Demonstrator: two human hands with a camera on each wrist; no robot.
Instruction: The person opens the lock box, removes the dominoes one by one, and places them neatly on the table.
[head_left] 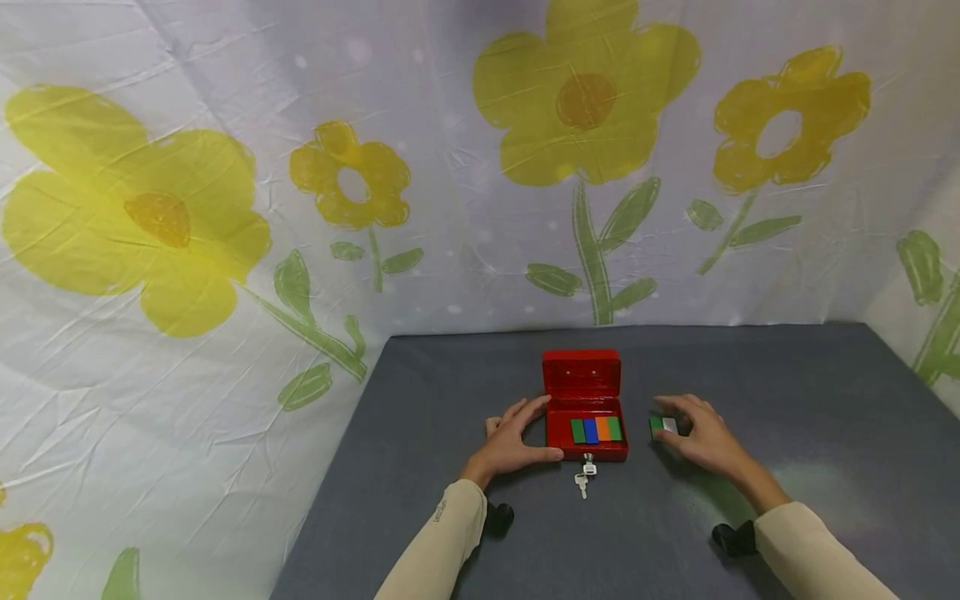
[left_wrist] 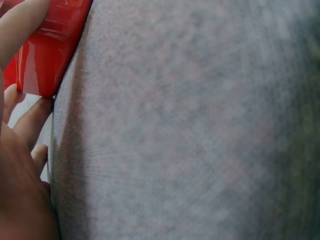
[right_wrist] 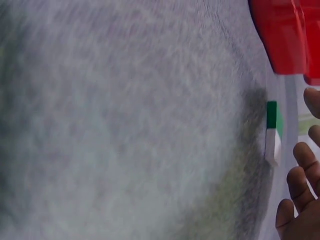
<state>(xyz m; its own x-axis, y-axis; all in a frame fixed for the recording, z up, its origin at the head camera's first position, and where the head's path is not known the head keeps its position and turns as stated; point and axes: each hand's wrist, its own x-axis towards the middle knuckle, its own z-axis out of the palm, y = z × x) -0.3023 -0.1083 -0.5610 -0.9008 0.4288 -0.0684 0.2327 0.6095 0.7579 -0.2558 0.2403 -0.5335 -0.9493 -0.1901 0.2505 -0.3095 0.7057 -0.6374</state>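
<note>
A red cash box stands on the dark table with its lid raised. Inside is a row of coloured blocks: green, blue, orange and another green. My left hand is at the box's left side, thumb at the front corner and extended fingers touching near the back. To the right of the box, a green block and a white block lie side by side. My right hand reaches around this pair, fingers parted, thumb overlapping their near side.
Two keys hang at the front of the box, one in its lock. Dark wrist cameras sit under both sleeves. A flower-printed cloth hangs behind the table.
</note>
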